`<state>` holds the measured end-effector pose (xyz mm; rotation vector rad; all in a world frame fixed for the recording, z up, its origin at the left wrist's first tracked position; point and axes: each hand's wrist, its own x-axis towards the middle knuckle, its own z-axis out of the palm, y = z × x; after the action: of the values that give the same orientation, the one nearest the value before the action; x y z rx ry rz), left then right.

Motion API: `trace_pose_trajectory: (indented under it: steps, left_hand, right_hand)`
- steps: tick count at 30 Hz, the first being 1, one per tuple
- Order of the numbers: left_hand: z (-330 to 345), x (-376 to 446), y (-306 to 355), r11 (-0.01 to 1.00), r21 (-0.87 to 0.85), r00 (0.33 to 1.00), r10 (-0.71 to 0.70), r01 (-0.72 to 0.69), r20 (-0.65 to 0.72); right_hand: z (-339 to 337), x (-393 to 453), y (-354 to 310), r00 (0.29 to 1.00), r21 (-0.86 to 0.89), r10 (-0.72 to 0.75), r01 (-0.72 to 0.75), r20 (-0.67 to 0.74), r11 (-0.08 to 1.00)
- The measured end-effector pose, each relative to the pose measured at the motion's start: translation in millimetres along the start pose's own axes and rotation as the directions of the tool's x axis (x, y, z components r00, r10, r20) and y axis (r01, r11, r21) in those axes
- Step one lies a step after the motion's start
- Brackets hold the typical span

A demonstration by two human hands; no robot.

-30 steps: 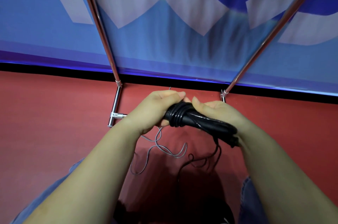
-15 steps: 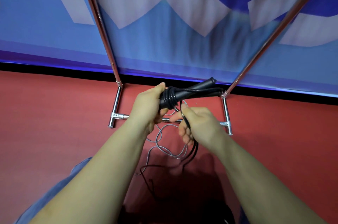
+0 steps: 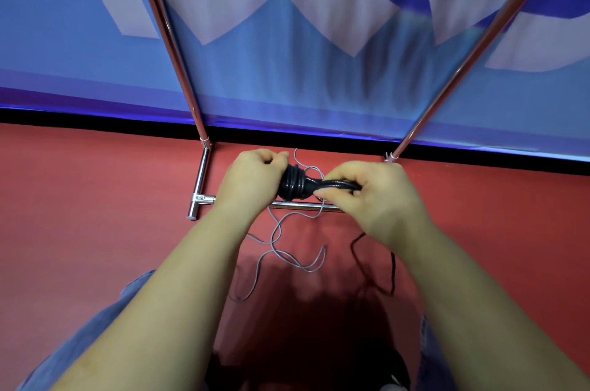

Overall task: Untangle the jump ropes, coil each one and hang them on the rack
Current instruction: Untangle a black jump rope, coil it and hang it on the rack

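A black jump rope [image 3: 293,185] is wound in tight turns round its own black handles, held level between both hands above the rack's base. My left hand [image 3: 252,180] grips the left end of the bundle. My right hand [image 3: 372,196] grips the handles' right part and pinches the black cord. The loose black cord [image 3: 360,258] hangs from under my right hand to the floor. A thin grey jump rope [image 3: 277,244] lies in loose loops on the red floor below my hands. The chrome rack [image 3: 178,65] rises in front, its two posts slanting up and apart.
The rack's base bars [image 3: 201,186] lie on the red floor [image 3: 79,215] just beyond my hands. A blue and white banner wall [image 3: 287,71] stands right behind the rack. My knees in blue jeans [image 3: 95,326] show at the bottom corners.
My right hand came up from below the bundle and now grips the handles' right end. The bundle dropped a little and lies level. More cord is wound on.
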<state>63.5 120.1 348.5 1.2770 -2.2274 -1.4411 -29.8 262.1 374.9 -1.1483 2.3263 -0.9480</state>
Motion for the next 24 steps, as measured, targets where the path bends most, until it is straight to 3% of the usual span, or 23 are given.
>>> trace_pose_trajectory:
  steps: [3,5,7,9,11,18,22,24]
  left_hand:
    - [-0.9,-5.1,7.3,0.98,-0.186,0.977,-0.025,0.066,0.212]
    - [-2.6,-9.0,10.5,0.959,-0.266,0.947,-0.006,0.096,0.32]
    - [-3.8,-10.2,9.9,0.957,-0.284,0.925,0.049,0.065,0.376]
    - [-4.9,-11.4,8.5,0.958,-0.288,0.903,0.106,0.02,0.417]
    - [-4.8,-12.9,8.5,0.954,-0.301,0.887,0.138,0.001,0.44]
    - [-5.1,-14.4,12.0,0.902,-0.432,0.874,0.209,0.002,0.439]
    - [-4.5,-9.0,13.2,0.848,-0.523,0.898,0.165,0.082,0.408]
    - [-2.8,-8.5,14.5,0.813,-0.568,0.918,0.117,0.131,0.379]
  right_hand:
    - [-4.9,1.8,4.1,0.994,0.034,-0.033,0.037,-0.106,0.999]
    - [-8.5,2.7,7.3,0.995,0.038,-0.028,0.032,-0.096,0.999]
    - [-10.6,2.8,10.7,0.996,0.055,0.06,-0.063,0.061,0.996]
    - [-11.3,1.6,11.5,0.947,0.103,0.164,-0.199,0.276,0.975]
    - [-12.1,1.3,11.7,0.91,0.165,0.202,-0.276,0.362,0.947]
    - [-11.9,2.1,7.0,0.876,0.432,0.233,-0.42,0.422,0.798]
    - [2.7,4.6,5.9,0.882,0.698,0.23,-0.468,0.412,0.543]
    - [11.9,6.3,4.0,0.879,0.728,0.258,-0.477,0.401,0.493]
